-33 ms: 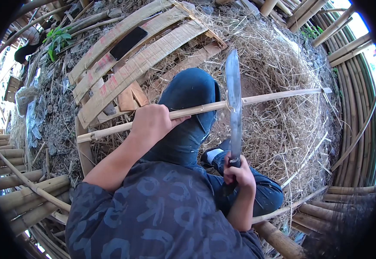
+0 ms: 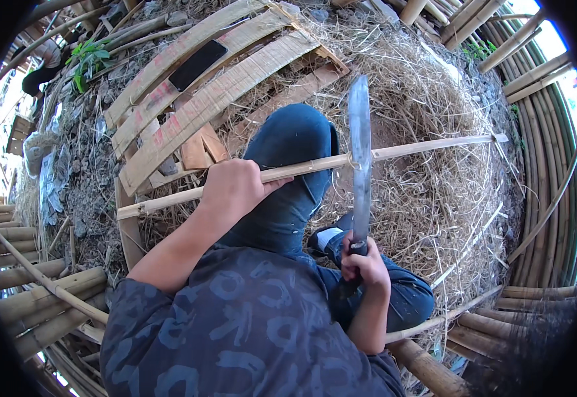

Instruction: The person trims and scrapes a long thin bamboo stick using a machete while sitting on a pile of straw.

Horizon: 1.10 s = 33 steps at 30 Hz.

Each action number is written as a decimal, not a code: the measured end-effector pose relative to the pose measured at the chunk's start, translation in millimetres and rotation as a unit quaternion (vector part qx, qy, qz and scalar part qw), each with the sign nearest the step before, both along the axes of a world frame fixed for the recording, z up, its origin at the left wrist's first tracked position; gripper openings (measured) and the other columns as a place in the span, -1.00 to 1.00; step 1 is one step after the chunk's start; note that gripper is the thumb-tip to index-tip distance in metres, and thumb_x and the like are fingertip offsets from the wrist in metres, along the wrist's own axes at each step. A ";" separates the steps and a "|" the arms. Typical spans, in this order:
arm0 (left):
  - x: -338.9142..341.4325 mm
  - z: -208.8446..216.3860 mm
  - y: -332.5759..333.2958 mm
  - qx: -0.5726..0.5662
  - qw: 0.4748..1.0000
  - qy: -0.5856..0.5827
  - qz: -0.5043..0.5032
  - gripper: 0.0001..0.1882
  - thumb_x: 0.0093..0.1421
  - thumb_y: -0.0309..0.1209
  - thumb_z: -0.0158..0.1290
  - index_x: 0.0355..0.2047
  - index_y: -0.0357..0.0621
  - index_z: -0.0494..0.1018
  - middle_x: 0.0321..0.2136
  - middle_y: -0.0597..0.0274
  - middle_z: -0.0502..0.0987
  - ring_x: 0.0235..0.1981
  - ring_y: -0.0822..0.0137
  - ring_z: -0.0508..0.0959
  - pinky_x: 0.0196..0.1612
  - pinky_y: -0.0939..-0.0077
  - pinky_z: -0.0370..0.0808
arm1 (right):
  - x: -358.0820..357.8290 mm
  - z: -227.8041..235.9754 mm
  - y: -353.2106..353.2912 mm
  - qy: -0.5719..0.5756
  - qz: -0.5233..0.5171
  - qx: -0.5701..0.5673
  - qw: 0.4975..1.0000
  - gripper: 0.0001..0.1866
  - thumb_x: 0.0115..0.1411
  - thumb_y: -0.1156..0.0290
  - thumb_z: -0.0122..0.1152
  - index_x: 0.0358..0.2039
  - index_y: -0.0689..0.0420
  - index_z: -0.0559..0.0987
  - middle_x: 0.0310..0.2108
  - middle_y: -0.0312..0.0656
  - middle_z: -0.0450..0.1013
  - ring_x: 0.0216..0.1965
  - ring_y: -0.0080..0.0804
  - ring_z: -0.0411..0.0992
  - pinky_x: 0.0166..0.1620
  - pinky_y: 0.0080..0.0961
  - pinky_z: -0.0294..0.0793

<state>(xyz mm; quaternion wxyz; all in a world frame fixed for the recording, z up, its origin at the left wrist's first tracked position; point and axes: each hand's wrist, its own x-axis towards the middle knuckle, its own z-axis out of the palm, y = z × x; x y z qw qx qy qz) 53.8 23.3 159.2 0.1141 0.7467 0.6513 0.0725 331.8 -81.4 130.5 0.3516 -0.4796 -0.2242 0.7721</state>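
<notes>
Gripping bamboo strip (image 2: pixel 434 147) w/ left hand (image 2: pixel 232 188); right hand (image 2: pixel 366 266) holds machete (image 2: pixel 360 152).

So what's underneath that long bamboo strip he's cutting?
Under the bamboo strip lie the person's bent knee and loose dry straw. The ground beneath the straw is covered.

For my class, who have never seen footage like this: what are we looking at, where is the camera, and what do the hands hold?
There is no machine here. A person wears a wide-angle camera on the head, looking down at their own arms, so straight edges bend near the rim. The left hand grips a long thin bamboo strip laid across the raised knee. The right hand holds the handle of a long knife, whose blade meets the strip. Dry straw covers the ground, with split bamboo slats and a flat black object beyond, and bamboo poles at the sides.
</notes>
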 end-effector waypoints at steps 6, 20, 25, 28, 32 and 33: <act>1.7 -1.1 0.6 -0.014 1.000 -0.014 0.002 -0.19 -0.10 0.36 0.05 -0.77 -0.32 0.48 -0.80 -0.05 0.43 -0.67 -0.03 0.53 -0.57 0.23 0.47 | -16.9 4.5 -0.5 -0.187 -0.006 0.075 0.980 -0.80 -0.14 0.72 0.07 -0.47 0.22 0.35 -0.71 -0.26 0.31 -0.77 -0.55 0.29 -0.67 -0.61 0.27; -21.8 9.3 -23.4 -0.006 0.992 -0.122 -0.035 -0.40 -0.12 0.09 0.26 -0.47 -0.24 0.35 -0.60 0.01 0.48 -0.50 -0.01 0.54 -0.40 0.21 0.47 | -28.9 -5.4 -0.9 -0.179 -0.006 0.088 0.980 -0.73 -0.15 0.73 0.08 -0.38 0.25 0.33 -0.67 -0.26 0.29 -0.80 -0.54 0.26 -0.72 -0.57 0.30; -37.6 21.7 -36.8 0.058 0.993 -0.086 -0.058 -0.49 -0.10 -0.04 0.28 -0.36 -0.15 0.35 -0.46 0.12 0.44 -0.36 0.08 0.48 -0.25 0.25 0.41 | -36.9 -5.3 -2.5 -0.189 -0.018 0.084 0.978 -0.75 -0.14 0.75 0.04 -0.39 0.24 0.33 -0.66 -0.28 0.27 -0.80 -0.55 0.26 -0.73 -0.59 0.29; -45.1 42.4 -46.9 0.050 0.997 -0.016 -0.049 -0.52 -0.09 -0.08 0.27 -0.31 -0.13 0.36 -0.38 0.15 0.41 -0.28 0.11 0.43 -0.13 0.27 0.33 | -40.0 -3.7 -2.1 -0.210 -0.023 0.087 0.974 -0.75 -0.13 0.75 0.03 -0.39 0.24 0.33 -0.67 -0.27 0.27 -0.80 -0.55 0.26 -0.73 -0.60 0.29; -59.7 72.3 -69.3 -0.014 0.993 0.112 0.041 -0.57 -0.07 -0.15 0.26 -0.30 -0.11 0.38 -0.36 0.16 0.41 -0.25 0.11 0.44 -0.10 0.26 0.30 | -39.9 -3.9 -0.7 -0.201 -0.038 0.091 0.975 -0.79 -0.13 0.73 0.05 -0.43 0.25 0.34 -0.71 -0.30 0.28 -0.79 -0.58 0.26 -0.70 -0.62 0.27; -65.7 76.1 -74.7 -0.024 0.989 0.132 0.058 -0.59 -0.07 -0.17 0.25 -0.31 -0.10 0.38 -0.39 0.15 0.43 -0.28 0.10 0.46 -0.15 0.25 0.33 | -37.0 -8.5 -1.3 -0.196 -0.031 0.096 0.975 -0.77 -0.13 0.74 0.03 -0.40 0.25 0.34 -0.69 -0.29 0.28 -0.80 -0.57 0.26 -0.71 -0.61 0.28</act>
